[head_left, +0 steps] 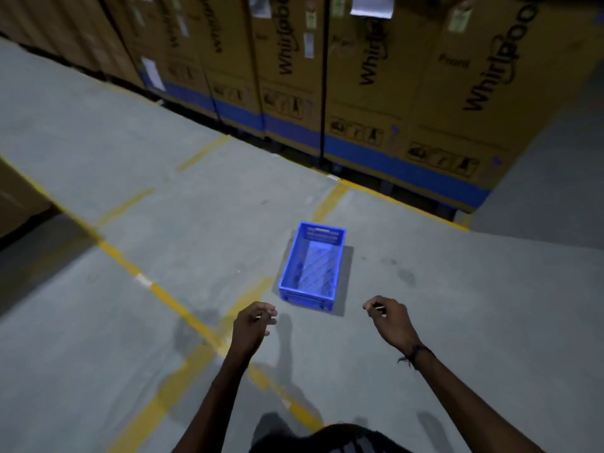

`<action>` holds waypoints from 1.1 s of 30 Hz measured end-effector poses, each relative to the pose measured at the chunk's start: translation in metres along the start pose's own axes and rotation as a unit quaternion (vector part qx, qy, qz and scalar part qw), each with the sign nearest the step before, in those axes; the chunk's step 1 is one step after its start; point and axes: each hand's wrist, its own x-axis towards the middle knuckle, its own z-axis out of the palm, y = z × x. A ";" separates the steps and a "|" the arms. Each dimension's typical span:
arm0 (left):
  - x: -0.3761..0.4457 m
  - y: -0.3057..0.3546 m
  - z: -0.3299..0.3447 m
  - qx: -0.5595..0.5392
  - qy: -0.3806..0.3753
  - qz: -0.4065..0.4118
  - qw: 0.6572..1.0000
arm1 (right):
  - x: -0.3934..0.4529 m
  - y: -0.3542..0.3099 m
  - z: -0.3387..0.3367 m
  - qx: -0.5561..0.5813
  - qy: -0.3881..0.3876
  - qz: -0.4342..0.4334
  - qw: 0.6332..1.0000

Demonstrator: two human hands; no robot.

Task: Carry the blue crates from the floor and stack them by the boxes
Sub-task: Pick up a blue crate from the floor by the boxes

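- Blue crate (312,268): one, open-topped, nothing in it; sits upright on the floor just ahead of my hands, long side running away from me; its near end faces me; not touched by either hand.
- Left hand (253,323): held out low over the floor, fingers loosely curled, holding nothing; apart from the crate, just left of its near corner.
- Right hand (390,317): held out likewise, fingers loosely curled, holding nothing; just right of the crate's near end; a dark thread band (413,354) at the wrist.
- Cardboard boxes (408,76): tall brown cartons in a row along the far side, printed "Whirlpool", blue strip at the base; paper labels near their tops; they stand beyond the crate, with bare floor between.
- Another carton (19,197): brown, at the left edge, only partly seen.
- Floor (130,132): grey concrete, dim light; yellow painted lines (183,308) cross it, one passing under my left forearm, another running along the foot of the boxes.
- Open room: bare concrete on both sides of the crate; an aisle gap at the right end of the box row.
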 end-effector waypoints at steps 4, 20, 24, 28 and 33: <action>0.046 0.030 0.041 0.001 -0.010 0.015 1.000 | 0.054 0.007 -0.022 -0.001 0.000 0.004 1.000; 0.297 0.026 0.095 -0.092 0.122 -0.153 0.976 | 0.397 -0.017 0.020 -0.108 -0.179 -0.024 0.978; 0.345 0.029 0.102 -0.096 0.139 -0.212 0.963 | 0.479 -0.026 0.032 -0.135 -0.213 -0.042 0.967; 0.374 0.034 0.113 -0.105 0.168 -0.253 0.947 | 0.547 -0.031 0.041 -0.178 -0.256 -0.065 0.948; 0.402 0.024 0.137 -0.117 0.227 -0.307 0.917 | 0.638 -0.016 0.057 -0.237 -0.311 -0.095 0.916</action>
